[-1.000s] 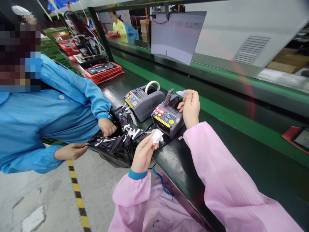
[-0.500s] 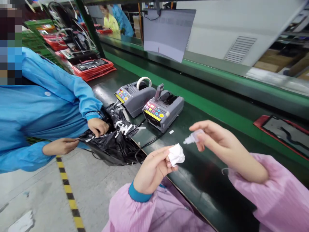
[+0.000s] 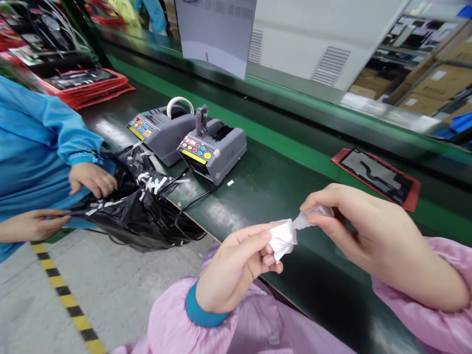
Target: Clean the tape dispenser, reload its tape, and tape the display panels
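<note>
My left hand (image 3: 236, 265) pinches a small crumpled white cloth (image 3: 282, 238) over the near edge of the dark green bench (image 3: 265, 187). My right hand (image 3: 354, 226) grips a small clear dropper bottle (image 3: 313, 216) tilted leftward, its tip touching the cloth. Both arms wear pink sleeves. Two grey tape dispensers stand further back on the bench, the nearer one (image 3: 214, 150) with coloured buttons and the farther one (image 3: 162, 129) carrying a tape roll.
A person in a blue coat at the left holds a black plastic bag (image 3: 136, 206) with white tape scraps at the bench edge. Red trays (image 3: 378, 174) lie on the green conveyor at right and far left. Yellow-black floor tape (image 3: 62, 290) runs below.
My right hand came back from the nearer dispenser with the bottle and brought its tip down onto the cloth. The view has swung right and down.
</note>
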Tool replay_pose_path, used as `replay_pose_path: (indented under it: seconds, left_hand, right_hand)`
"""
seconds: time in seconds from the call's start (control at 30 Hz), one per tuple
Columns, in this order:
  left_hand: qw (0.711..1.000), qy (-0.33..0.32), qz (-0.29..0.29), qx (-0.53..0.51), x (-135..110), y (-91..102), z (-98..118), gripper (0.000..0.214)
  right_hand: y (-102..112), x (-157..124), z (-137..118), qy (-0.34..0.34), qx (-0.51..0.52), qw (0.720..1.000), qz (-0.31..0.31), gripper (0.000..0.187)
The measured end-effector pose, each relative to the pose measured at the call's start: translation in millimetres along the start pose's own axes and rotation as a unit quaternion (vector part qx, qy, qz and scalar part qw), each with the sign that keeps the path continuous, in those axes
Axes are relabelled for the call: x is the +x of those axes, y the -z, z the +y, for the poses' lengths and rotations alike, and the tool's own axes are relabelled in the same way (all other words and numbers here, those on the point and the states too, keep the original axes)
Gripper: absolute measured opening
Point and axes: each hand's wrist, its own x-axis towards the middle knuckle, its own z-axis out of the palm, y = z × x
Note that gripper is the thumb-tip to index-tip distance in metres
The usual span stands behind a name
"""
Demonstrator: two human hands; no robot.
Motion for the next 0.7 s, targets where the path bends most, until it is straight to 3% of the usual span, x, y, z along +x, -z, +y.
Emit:
replay_pose_path:
  seconds: [0.33,0.7]
  left_hand:
    - [1.0,0.013,-0.027,0.007,-13.2,-27.7,-7.4,0.033]
    - [0.999,0.025,-0.035,-0.001,-16.8,-32.8,-12.3,0.031]
  right_hand:
    - [20.6,-15.0,-11.1,0.008,-0.03,1.0,0.004,0.012]
    - [21.3,-16.6,-15.3,0.025,-0.039,0.998,0.032,0.017]
